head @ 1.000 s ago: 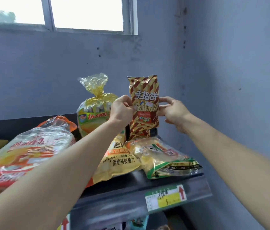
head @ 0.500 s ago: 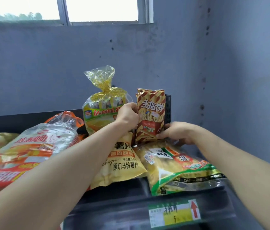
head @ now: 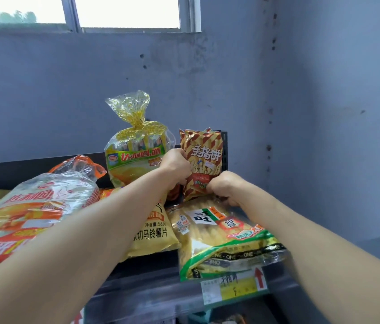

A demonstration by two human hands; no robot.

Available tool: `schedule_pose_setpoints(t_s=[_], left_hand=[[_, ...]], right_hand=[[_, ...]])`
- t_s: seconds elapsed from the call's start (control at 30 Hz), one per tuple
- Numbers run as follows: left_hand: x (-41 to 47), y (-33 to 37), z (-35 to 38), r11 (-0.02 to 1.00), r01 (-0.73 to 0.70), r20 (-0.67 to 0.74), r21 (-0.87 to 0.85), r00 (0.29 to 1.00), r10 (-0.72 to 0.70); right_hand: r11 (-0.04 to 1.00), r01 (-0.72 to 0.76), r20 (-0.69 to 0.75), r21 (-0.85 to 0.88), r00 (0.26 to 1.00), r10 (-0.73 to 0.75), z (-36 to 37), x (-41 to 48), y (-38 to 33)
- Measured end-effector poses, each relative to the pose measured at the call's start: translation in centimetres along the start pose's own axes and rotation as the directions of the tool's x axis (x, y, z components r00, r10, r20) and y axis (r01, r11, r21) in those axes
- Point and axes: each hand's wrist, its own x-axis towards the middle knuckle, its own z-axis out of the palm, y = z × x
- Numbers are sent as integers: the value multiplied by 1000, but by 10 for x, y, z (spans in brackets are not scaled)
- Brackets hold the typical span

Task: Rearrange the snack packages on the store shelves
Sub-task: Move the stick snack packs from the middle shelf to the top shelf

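Well, the job looks only partly done from where I stand. Both hands are on the striped packet (head: 204, 150), which stands upright at the far right of the shelf (head: 149, 293), close against the dark back panel in the corner by the wall (head: 324, 113). The left hand (head: 176, 166) curls round the packet's left edge about halfway up. The right hand (head: 225, 187) is bunched at its lower right corner, fingers closed on the wrapper, just above the top of the green bag (head: 219, 239). The packet's foot is hidden behind the hands and that bag, so I cannot tell whether it rests on the shelf or hangs in the grip. Just left of it the tied bag (head: 135, 150) stands upright too, so the far row seems to be taking shape. Nearer, things look less settled. The chips bag (head: 154, 232) lies flat, partly under the left forearm. The green bag lies flat beside it, its near end hanging past the shelf's lip over the price tag (head: 235, 288). The orange bag (head: 32, 206) sprawls at the left. My guess is that what remains is to let the packet go, see that it stands, then pull the green bag back and straighten the flat ones.
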Motion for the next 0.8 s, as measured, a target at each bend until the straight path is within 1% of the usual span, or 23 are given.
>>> schedule_pose_setpoints(t_s=[0.1,0.27,0.37,0.5,0.57,0.7,0.77,0.8], left_hand=[[0,-1,-3,998,63,65,-28,996,-62],[-2,-9,-18,993,120,68,-15,991,-119],[-6,-9,-23,986,154,141,-58,979,-144],[-12,-7,-18,991,122,221,-64,970,-105],[-14,-6,-17,994,102,248,-30,965,-92],[-17,-6,-20,995,86,295,46,951,-96],[-22,-5,-22,993,67,312,93,946,-93],[-25,-4,-23,991,52,309,121,947,-87]], right_hand=[[1000,0,-58,7,998,1,10,0,0],[1000,7,-61,-5,998,-8,22,0,-4],[999,37,-108,-32,993,-40,15,0,-3],[999,45,-179,-4,983,-45,3,2,0],[999,34,-195,-13,980,-36,1,4,3],[998,31,-175,-48,984,-39,0,4,5],[995,41,-174,-87,983,-56,0,7,6],[992,49,-196,-119,978,-72,-1,8,5]])
